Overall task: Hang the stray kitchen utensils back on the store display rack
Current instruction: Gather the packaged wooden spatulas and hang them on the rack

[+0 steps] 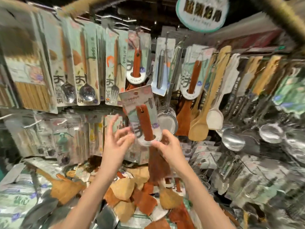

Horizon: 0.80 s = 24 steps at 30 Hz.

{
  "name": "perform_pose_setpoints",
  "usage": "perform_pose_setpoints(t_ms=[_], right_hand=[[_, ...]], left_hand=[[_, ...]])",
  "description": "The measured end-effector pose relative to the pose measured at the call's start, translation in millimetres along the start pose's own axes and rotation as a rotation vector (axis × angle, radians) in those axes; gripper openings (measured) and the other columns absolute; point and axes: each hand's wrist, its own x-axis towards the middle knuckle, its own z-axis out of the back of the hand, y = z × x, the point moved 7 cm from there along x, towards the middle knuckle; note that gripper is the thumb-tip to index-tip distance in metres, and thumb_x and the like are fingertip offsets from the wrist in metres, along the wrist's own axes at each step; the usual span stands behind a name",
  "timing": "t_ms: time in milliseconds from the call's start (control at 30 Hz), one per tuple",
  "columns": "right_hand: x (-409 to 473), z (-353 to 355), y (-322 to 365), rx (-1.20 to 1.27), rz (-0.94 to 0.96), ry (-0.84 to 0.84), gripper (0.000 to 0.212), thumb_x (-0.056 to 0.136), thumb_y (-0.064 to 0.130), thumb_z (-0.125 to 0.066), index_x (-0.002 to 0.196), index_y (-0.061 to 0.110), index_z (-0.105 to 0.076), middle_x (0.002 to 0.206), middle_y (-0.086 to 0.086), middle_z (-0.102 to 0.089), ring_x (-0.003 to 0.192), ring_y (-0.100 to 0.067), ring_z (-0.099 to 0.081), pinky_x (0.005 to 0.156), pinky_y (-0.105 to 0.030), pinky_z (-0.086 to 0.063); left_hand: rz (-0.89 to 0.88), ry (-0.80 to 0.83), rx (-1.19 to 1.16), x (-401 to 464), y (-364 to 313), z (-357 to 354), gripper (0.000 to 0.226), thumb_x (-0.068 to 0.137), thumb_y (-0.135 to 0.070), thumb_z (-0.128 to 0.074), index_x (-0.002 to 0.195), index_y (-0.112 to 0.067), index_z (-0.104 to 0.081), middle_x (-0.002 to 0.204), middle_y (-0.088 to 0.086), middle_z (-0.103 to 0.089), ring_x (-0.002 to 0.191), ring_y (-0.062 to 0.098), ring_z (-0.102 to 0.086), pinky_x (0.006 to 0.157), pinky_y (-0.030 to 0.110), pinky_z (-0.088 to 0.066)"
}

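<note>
the right hand [166, 147] pinches the lower end of a carded reddish-brown spatula [143, 119], held upright just below the matching spatula [136, 63] hanging on the display rack. the left hand [115, 142] hovers just left of the card, fingers [123, 133] spread, holding nothing. below lies a pile of loose spatulas [132, 195].

**Rack and shelf, loaded**

The display rack [105, 17] carries carded spoons [85, 70] and a fork [114, 71] at far left, red-brown spatulas [194, 75] at centre, wooden spatulas [208, 96] and steel ladles [232, 141] to the right. On the near shelf [18, 199] lies a heap of loose wooden spatulas [130, 190] (blurred).
</note>
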Motion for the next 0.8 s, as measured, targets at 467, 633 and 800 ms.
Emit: perform_pose_setpoints(t_ms=[467,633,800], right_hand=[[23,148,116,0.101,0.230,-0.256,0.072,0.082,0.004,-0.068,0.125,0.049,-0.032,0.121,0.006,-0.054,0.099,-0.002,-0.064,0.078,-0.016,-0.053],[36,172,144,-0.019,0.328,-0.312,0.082,0.087,0.000,-0.059,0.129,0.061,-0.025,0.148,0.011,-0.034,0.126,-0.022,-0.049,0.099,-0.048,-0.047],[58,186,149,-0.121,0.350,-0.367,0.069,0.089,0.005,-0.059,0.140,0.043,-0.032,0.142,0.029,-0.027,0.139,-0.008,-0.029,0.107,-0.048,-0.038]], left_hand=[[0.121,0.406,0.389,13,42,-172,0.024,0.082,-0.006,-0.066,0.105,-0.010,-0.066,0.101,0.001,-0.071,0.095,0.013,-0.065,0.089,0.031,-0.050],[0.153,0.501,0.345,21,50,-195,0.028,0.081,-0.003,-0.065,0.092,-0.029,-0.063,0.087,-0.016,-0.070,0.084,0.003,-0.066,0.072,0.014,-0.048],[0.162,0.509,0.280,39,44,-208,0.026,0.084,-0.004,-0.062,0.109,-0.014,-0.062,0.103,0.000,-0.071,0.096,0.012,-0.067,0.088,0.034,-0.053]])
